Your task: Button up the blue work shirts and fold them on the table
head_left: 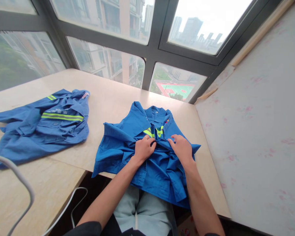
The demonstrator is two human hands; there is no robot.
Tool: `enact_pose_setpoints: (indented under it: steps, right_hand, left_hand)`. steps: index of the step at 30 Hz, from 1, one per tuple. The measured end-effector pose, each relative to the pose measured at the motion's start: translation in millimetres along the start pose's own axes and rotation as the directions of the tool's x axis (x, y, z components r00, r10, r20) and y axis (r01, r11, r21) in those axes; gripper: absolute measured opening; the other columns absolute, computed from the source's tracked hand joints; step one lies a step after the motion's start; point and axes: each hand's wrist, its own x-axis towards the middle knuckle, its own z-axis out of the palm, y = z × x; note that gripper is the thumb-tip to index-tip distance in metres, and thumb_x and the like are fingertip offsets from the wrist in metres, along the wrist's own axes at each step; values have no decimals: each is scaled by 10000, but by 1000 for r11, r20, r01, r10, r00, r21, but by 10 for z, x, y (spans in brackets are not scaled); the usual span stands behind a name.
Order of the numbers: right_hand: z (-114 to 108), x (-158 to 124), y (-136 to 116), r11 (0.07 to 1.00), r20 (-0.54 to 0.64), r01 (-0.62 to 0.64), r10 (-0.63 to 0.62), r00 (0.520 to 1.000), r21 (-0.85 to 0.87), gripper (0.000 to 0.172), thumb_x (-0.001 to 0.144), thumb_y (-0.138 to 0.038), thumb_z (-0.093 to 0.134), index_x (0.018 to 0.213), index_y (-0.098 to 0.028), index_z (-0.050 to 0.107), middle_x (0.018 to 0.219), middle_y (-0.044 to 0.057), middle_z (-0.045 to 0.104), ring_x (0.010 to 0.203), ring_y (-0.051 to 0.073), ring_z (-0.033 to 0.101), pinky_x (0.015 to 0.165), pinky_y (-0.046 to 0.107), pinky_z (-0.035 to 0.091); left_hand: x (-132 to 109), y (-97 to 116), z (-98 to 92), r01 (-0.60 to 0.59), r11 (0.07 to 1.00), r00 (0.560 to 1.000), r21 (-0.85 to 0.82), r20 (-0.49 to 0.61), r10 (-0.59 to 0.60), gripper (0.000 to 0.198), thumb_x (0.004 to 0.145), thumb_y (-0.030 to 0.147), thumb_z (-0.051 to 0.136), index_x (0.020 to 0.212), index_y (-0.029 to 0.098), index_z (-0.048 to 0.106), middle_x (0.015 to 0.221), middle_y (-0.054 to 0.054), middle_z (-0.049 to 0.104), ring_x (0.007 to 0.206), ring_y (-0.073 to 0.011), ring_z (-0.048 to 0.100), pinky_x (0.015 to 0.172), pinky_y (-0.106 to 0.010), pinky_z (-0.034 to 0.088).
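A blue work jacket (120,144) with yellow-green reflective strips lies spread in front of me, collar toward the window, its lower part hanging over the table's near edge. My left hand (144,149) is closed on the cloth of the front, just below the reflective strip. On the other side of the front opening, my right hand (181,147) has its thumb and fingers curled at the jacket's edge, pinching the fabric. A second blue jacket (64,131), with a reflective band across it, lies rumpled on the left, apart from both hands.
The pale table (108,88) runs along the windows. A floral-papered wall (248,147) bounds the right side. A grey cable (22,180) arches over the table at lower left, and a white cord (73,196) hangs below the edge.
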Motion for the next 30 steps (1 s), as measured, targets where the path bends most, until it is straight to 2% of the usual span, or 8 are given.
enact_pose_setpoints:
  steps: [3,6,8,12,15,19,24,30]
  right_hand:
    - [-106,37,-216,961,-41,274,-275,961,-25,188,905,-151,548,1019,-197,690,964,114,677,890,257,625,775,360,470]
    - [-170,48,-460,826,21,553,-558,830,109,273,900,-91,524,1086,-227,670,1078,94,668,1012,247,601,859,367,472]
    - [-133,50,-548,771,44,604,-623,781,203,266,895,-117,559,1119,-226,652,1115,89,670,1056,247,598,884,373,484]
    - [112,70,-445,781,-37,549,-566,824,297,196,905,-201,611,1093,-205,666,1094,101,695,1031,253,629,901,391,508]
    - [321,81,-262,758,-100,517,-524,846,398,187,919,-221,600,1082,-211,692,1060,95,712,999,244,650,899,383,523]
    - [473,77,-128,729,-135,403,-399,907,553,150,916,-280,615,962,-220,744,895,75,731,858,231,674,801,359,546]
    - [486,104,-94,636,-73,279,-331,941,719,190,908,-323,609,885,-210,760,841,65,745,777,208,683,757,331,545]
    - [414,118,-58,601,44,186,-347,937,777,261,911,-402,582,903,-195,741,882,60,743,835,207,681,799,342,535]
  left_hand:
    - [1,-20,20,-11,999,998,-39,-64,9,247,909,376,536,1020,280,735,993,-36,652,772,-170,643,656,-267,453]
    - [5,-46,26,-28,997,993,-66,-116,20,226,893,336,554,990,249,739,1019,-56,623,751,-164,624,648,-265,460]
    - [7,-67,26,-40,996,990,-80,-141,28,201,874,270,562,957,221,738,1082,-73,609,721,-149,608,652,-265,466]
    - [5,-96,36,-92,988,979,-127,-192,67,208,847,164,553,937,206,736,1161,-84,591,665,-121,575,670,-271,480]
    - [5,-103,55,-124,980,970,-154,-226,87,201,873,187,554,939,212,743,1150,-83,588,665,-121,567,682,-280,487]
    - [12,-113,85,-139,975,965,-176,-246,93,171,889,241,584,919,218,751,1144,-76,581,652,-110,549,668,-271,480]
    - [19,-125,100,-130,974,969,-183,-234,85,161,891,258,595,913,232,752,1135,-62,580,675,-113,547,685,-264,473]
    - [1,-103,67,-97,972,982,-216,-180,58,185,896,253,573,939,240,751,1148,-58,578,722,-123,564,732,-269,479]
